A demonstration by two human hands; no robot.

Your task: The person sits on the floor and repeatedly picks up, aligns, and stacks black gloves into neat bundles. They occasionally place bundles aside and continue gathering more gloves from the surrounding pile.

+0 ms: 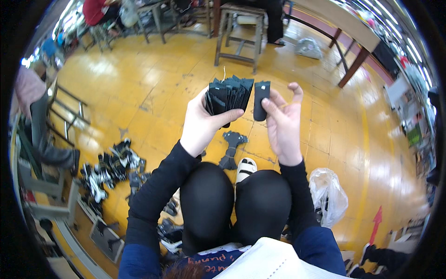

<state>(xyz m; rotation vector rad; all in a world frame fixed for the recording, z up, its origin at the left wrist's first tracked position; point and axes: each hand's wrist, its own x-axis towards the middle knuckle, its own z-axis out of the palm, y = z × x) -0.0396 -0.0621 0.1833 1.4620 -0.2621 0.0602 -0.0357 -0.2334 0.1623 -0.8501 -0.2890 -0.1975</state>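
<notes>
My left hand (204,120) is closed round a thick stack of dark fabric pieces (232,94), its thumb lying across the front of them. Just right of the stack, a single dark fabric strip (261,108) with a small white mark near its top is pinched between the thumb and fingers of my right hand (284,122). The little finger of that hand sticks up. A narrow gap parts the strip from the stack. Both hands are raised in front of my knees, above the floor. Fingers behind the stack are hidden.
Below my hands a tied dark bundle (231,151) lies on the yellow floor. Heaps of black and white pieces (111,167) lie to the left. A clear plastic bag (327,195) stands by my right knee. Ahead are a wooden stool (239,35) and a table (344,23). People sit nearby.
</notes>
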